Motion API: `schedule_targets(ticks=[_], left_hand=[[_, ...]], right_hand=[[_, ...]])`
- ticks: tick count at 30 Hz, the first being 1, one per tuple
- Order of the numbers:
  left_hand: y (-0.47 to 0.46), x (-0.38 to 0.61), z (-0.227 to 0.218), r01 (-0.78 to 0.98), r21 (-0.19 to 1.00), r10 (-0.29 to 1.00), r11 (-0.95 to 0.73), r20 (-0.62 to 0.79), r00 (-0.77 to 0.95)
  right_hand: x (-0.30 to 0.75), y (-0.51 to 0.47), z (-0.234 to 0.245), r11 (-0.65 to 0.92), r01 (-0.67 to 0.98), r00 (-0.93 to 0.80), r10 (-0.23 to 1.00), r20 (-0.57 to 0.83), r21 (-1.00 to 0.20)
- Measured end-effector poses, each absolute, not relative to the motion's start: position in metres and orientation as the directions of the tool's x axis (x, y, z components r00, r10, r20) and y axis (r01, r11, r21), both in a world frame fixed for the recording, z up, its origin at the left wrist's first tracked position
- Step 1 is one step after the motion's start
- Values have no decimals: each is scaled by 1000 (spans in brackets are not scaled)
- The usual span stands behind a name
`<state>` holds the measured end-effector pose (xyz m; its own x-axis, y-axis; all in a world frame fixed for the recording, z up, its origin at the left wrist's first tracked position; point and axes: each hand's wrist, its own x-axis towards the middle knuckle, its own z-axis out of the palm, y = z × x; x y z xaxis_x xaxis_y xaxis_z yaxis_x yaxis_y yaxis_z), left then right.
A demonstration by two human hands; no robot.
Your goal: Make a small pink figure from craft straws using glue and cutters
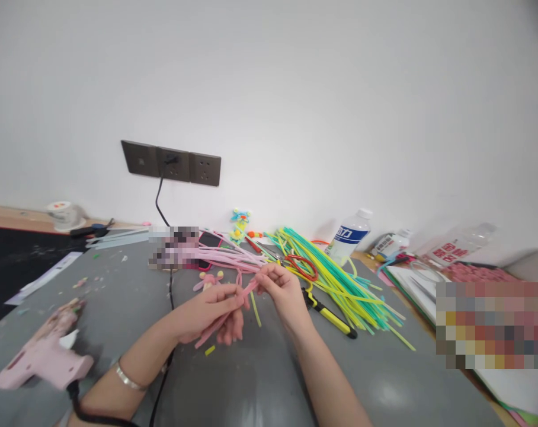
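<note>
My left hand [211,311] and my right hand [281,292] meet over the grey table [251,379], both pinching the same pink pipe cleaner [246,289]. The stem runs from under my left fingers up to my right fingertips, and its lower end sticks out below my left palm. A silver bangle sits on my left wrist. More pink pipe cleaners [227,256] lie just behind my hands. A short yellow-green offcut [210,350] rests on the table below my left hand.
A pink glue gun [44,356] lies at the near left, its black cord trailing to a wall socket [173,163]. Green and yellow pipe cleaners [340,279], a yellow-handled tool [329,314], red-handled scissors [302,265], water bottles [351,234] and papers [418,284] crowd the right.
</note>
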<state>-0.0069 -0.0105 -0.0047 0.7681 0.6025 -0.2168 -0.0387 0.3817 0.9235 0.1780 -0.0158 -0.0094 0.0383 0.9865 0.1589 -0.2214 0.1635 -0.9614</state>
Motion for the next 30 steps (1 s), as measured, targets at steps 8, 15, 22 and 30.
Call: schedule_targets(ticks=[8, 15, 22, 30], left_hand=[[-13, -10, 0, 73, 909, 498, 410, -290, 817], [-12, -9, -1, 97, 923, 506, 371, -289, 813], [-10, -7, -8, 137, 985, 684, 105, -171, 710], [-8, -7, -3, 301, 943, 805, -146, -64, 589]], right_hand=[[182, -13, -14, 203, -182, 141, 974, 179, -962], [182, -14, -12, 179, -244, 159, 977, 143, -953], [176, -16, -11, 64, -340, 11, 998, 63, -938], [188, -13, -11, 217, -122, 220, 957, 187, -968]])
